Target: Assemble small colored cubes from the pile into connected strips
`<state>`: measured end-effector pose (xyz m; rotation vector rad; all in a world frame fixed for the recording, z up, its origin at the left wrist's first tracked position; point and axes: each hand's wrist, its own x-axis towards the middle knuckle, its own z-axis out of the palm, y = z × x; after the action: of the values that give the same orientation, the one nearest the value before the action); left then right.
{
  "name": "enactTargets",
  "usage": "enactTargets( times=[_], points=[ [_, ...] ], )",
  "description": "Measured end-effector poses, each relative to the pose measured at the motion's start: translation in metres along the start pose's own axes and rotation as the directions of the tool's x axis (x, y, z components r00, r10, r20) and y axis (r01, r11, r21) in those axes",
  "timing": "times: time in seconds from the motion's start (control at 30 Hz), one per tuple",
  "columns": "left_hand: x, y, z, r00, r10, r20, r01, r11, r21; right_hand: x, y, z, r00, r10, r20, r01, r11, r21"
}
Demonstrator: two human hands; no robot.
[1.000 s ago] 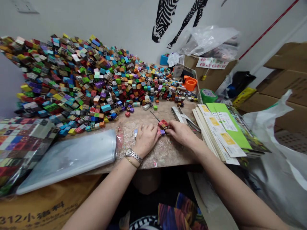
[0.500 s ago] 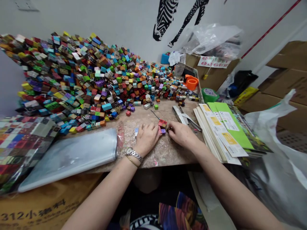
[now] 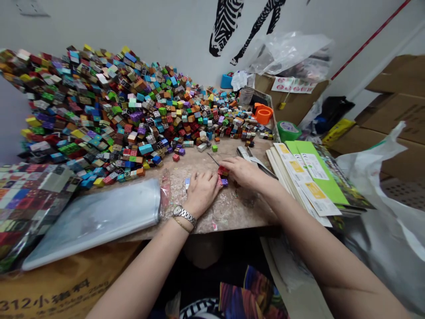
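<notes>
At the near left, a brown sack (image 3: 43,290) printed with dark characters is partly covered by clear plastic sleeves (image 3: 99,217). On the tabletop (image 3: 206,221), the left hand (image 3: 203,191) is rested palm down with its fingers bent; a pale block (image 3: 187,183) is partly hidden at its left, and a purple block (image 3: 225,182) is seen just beside its thumb. Whether anything is grasped there cannot be told. A red block (image 3: 221,170), just beyond the purple one, is partly covered by the fingers of the right hand (image 3: 244,173), which are stretched leftward; whether it is gripped cannot be told. To the right, stacked cards (image 3: 292,177) are placed beside a metal tool (image 3: 245,153). Farther left, a large heap of colored blocks (image 3: 116,102) is piled against the wall (image 3: 149,26).
</notes>
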<state>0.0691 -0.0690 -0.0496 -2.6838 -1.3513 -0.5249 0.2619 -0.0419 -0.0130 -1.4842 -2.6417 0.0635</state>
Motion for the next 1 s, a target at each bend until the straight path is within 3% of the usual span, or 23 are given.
enactTargets(
  times=[0.1,0.37,0.6,1.0],
  points=[
    [0.000,-0.001,0.001,1.000,-0.001,-0.004,0.001,1.000,0.006,0.008,0.000,0.001,0.997,-0.004,0.072,0.003,1.000,0.016],
    [0.000,0.000,-0.001,1.000,0.005,0.009,-0.006,1.000,0.010,-0.002,0.000,0.001,0.995,0.067,0.077,-0.073,0.994,0.086],
    [0.000,0.001,-0.003,1.000,-0.001,0.017,0.001,1.000,0.005,-0.005,-0.003,-0.008,0.975,0.144,0.169,-0.162,0.982,0.097],
    [0.001,0.001,-0.003,1.000,0.003,0.009,-0.003,1.000,-0.012,-0.012,0.012,-0.004,0.988,0.070,0.136,-0.088,0.988,0.127]
  ],
)
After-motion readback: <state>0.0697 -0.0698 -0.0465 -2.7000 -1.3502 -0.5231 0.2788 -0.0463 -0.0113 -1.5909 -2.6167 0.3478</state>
